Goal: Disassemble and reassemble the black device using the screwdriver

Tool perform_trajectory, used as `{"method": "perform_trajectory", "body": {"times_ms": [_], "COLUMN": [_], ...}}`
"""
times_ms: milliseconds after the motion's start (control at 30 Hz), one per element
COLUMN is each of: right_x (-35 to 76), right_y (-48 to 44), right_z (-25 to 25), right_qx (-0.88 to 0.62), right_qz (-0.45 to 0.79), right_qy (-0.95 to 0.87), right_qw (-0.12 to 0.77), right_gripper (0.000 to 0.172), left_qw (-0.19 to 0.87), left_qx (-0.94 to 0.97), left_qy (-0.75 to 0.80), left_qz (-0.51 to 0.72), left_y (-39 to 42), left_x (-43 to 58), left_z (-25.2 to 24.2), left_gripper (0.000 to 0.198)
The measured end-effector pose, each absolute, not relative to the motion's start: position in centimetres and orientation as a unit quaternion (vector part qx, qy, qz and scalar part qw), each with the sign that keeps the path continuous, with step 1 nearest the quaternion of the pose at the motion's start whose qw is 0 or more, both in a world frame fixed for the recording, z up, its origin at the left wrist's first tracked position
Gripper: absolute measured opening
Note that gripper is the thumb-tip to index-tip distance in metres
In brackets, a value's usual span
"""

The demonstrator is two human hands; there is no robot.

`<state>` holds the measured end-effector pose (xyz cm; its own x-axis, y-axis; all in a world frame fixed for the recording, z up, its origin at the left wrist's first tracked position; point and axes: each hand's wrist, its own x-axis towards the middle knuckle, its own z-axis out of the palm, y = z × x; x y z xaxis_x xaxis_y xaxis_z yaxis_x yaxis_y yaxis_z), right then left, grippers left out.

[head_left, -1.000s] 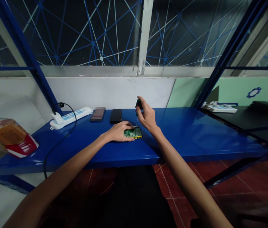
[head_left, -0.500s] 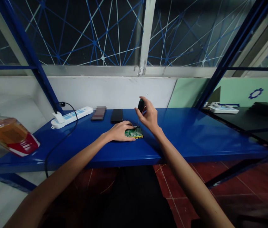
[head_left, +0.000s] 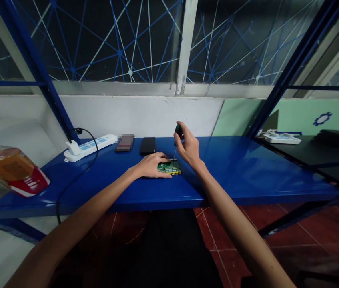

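On the blue table lies a green circuit board (head_left: 169, 167) with yellow parts along its near edge. My left hand (head_left: 153, 165) grips the board from its left side, thumb at the near edge and fingers over the far edge. Above the board, my right hand (head_left: 188, 145) is closed on the dark handle of a screwdriver (head_left: 178, 131). The screwdriver stands nearly upright, and its thin shaft reaches down to the board. Whether its tip sits in a screw is too small to tell.
Behind my left hand lie a black flat box (head_left: 148, 146) and a brown blurred item (head_left: 125, 143). A white power strip (head_left: 91, 147) with a black cable stands back left. A large bottle (head_left: 10, 168) is at far left. Blue posts frame the table (head_left: 241, 172).
The fingers of my right hand have shifted slightly around the screwdriver handle, the thumb now a little further right. My left hand and the board have stayed in place.
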<state>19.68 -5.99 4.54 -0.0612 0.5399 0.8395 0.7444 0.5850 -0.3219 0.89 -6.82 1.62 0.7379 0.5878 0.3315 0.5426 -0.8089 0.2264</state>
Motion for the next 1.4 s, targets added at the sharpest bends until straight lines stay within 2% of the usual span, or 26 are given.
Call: {"method": "perform_trajectory", "body": {"times_ms": [133,333,867,1400], "right_x": [19.9,21.1,22.0,21.8], "right_y": [-5.9,-5.0,-3.5,-3.6], "right_z": [4.6,4.4,3.1,3.2], "right_qx": [-0.444,-0.463,-0.481,-0.488], "right_qz": [-0.086,-0.096,-0.101,-0.088], "right_qy": [-0.716,-0.652,-0.682,-0.669], "right_qw": [0.532,0.593,0.542,0.553], "right_gripper": [0.045,0.046,0.044,0.044], "left_qw": [0.057,0.074,0.087,0.092], "left_qx": [0.93,0.928,0.926,0.927], "left_qy": [0.306,0.302,0.308,0.3], "left_qz": [0.197,0.207,0.201,0.205], "left_y": [-6.9,-6.9,-6.8,-6.9], "left_x": [0.9,0.9,0.8,0.7], "left_z": [1.7,1.8,1.9,2.1], "left_gripper": [0.068,0.066,0.063,0.064]}}
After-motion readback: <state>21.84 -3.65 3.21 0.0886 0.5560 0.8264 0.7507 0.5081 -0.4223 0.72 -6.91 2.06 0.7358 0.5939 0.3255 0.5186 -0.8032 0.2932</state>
